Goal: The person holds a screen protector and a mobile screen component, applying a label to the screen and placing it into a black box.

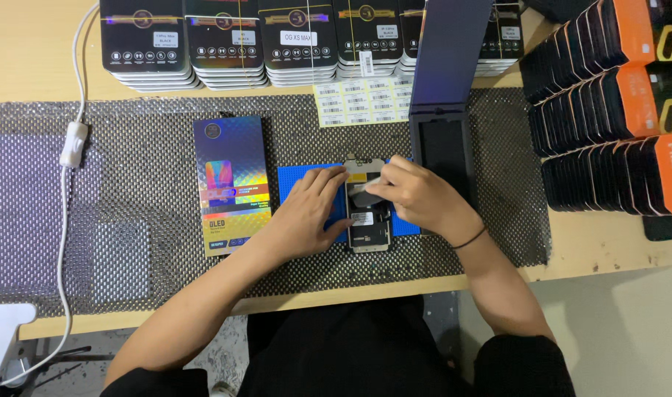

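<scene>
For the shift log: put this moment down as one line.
left hand: flat on blue rectangular mat | right hand: pinching pale strip over grey phone screen part | holographic rectangular box: left of mat

Two bare hands work here: the left hand and the right hand. Under their fingers lies one phone screen panel on one blue mat. Left of the fingers lies one holographic flat box. Beyond the fingers stands one open dark box, one sheet of white barcode labels, and five stacks of black flat boxes. Right of the fingers run three rows of black-and-orange boxes. Far left hangs one white cord with a switch.
</scene>
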